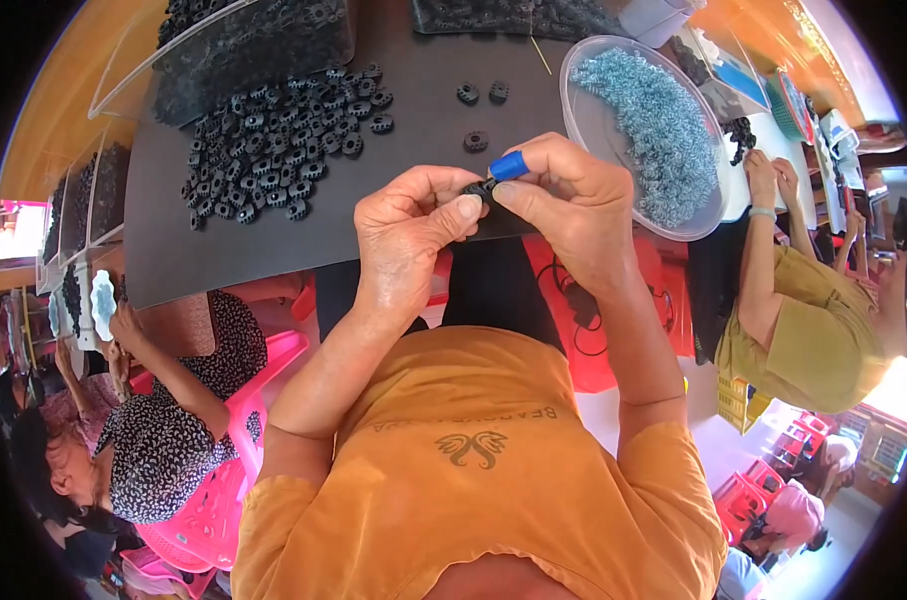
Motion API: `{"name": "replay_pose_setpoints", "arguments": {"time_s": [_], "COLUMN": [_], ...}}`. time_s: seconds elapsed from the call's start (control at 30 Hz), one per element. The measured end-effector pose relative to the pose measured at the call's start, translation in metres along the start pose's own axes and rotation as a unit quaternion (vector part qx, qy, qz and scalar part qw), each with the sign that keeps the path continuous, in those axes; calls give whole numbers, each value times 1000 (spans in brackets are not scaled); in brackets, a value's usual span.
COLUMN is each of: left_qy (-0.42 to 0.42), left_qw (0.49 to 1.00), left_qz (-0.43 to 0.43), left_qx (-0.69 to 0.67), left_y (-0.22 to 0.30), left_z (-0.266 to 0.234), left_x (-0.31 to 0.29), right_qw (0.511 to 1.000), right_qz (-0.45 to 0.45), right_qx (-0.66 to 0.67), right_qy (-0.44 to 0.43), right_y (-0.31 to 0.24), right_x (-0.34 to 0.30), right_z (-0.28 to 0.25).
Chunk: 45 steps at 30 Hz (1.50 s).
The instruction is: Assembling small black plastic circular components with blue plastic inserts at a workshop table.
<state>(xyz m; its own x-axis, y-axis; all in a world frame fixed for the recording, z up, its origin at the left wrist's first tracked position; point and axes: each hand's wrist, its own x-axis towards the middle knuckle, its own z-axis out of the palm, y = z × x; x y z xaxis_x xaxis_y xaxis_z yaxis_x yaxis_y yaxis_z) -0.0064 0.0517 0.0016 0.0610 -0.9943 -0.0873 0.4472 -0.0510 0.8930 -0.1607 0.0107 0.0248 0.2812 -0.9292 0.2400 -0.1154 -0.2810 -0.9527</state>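
Note:
Over the table's near edge, my left hand (pixel 411 225) and my right hand (pixel 579 200) meet, each pinching a small black plastic part (pixel 482 189) between thumb and index finger. Fingertips cover most of that part, so its exact shape is hidden. A blue sleeve (pixel 508 166) wraps the tip of my right index finger. Just beyond my fingers lie loose black parts (pixel 476 141) with toothed edges, three in all. To the left spreads a heap of similar black parts (pixel 274 145). On the right, a round translucent tub (pixel 571 105) holds many small silvery-blue springs (pixel 654 140).
A transparent bin (pixel 254 60) full of black parts stands at the back left of the dark table (pixel 424 75). Another filled container (pixel 519 18) is at the back. Co-workers sit left, by a pink chair (pixel 199 500), and right, in an olive shirt (pixel 809 325).

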Motion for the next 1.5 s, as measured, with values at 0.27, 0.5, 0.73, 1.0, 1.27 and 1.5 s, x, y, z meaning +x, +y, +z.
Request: {"name": "replay_pose_setpoints", "arguments": {"time_s": [0.27, 0.5, 0.73, 1.0, 1.27, 1.5], "left_qy": [-4, -2, -6, -22, -25, 39], "left_qw": [998, 994, 993, 977, 984, 975], "left_qz": [28, 56, -4, 42, 34, 78], "left_qx": [61, 96, 114, 207, 173, 204], "left_y": [2, 3, 9, 3, 3, -5], "left_z": [1, 1, 0, -2, -4, 4], "left_x": [-2, -5, -6, -9, -11, -10], "right_qw": [988, 988, 984, 987, 995, 987], "right_qz": [-88, -66, -131, -107, -47, -115], "right_qx": [-123, -133, -116, -111, -83, -108], "right_qy": [8, -32, -29, -42, -41, -15], "right_y": [-5, -8, 2, -1, -1, 9], "right_x": [4, 2, 0, -6, -7, -6], "right_z": [3, 0, 3, 1, 0, 8]}}
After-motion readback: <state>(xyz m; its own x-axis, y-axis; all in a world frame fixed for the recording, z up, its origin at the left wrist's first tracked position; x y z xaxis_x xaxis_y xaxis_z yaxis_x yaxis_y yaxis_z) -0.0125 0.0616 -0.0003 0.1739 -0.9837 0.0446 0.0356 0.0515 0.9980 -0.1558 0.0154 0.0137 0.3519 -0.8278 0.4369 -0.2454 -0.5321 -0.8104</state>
